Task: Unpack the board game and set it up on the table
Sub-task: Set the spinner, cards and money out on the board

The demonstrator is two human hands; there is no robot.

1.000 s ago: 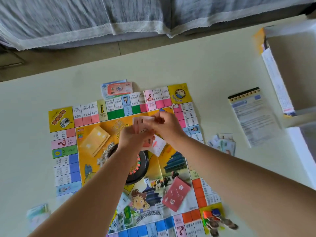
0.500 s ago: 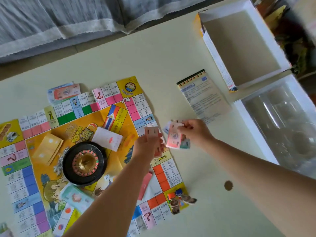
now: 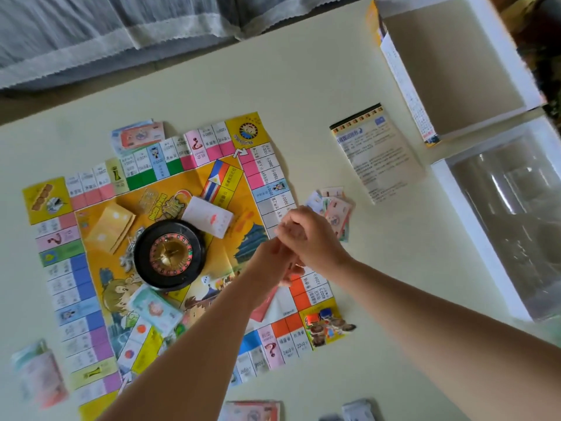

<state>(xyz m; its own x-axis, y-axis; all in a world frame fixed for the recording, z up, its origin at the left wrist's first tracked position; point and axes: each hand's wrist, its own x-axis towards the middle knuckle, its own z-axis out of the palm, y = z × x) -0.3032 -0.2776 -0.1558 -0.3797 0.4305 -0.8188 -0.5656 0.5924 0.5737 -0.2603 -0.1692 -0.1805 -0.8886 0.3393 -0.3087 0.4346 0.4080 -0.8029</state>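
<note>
The paper game board lies flat on the table with a black roulette wheel at its middle. A yellow card deck and a white card deck lie beside the wheel. My left hand holds a small stack of play money over the board's right edge. My right hand is closed over the top of that stack. A money pile lies just right of the board. Player tokens crowd the board's near right corner.
Other money piles: one at the board's far edge, a near-left pile, a near-edge pile. A teal money bundle lies on the board. At the right are a rule sheet, the open box and a clear plastic tray.
My right hand laid a pink note on the pile right of the board, then came back to the stack in my left hand. The view swung right.
</note>
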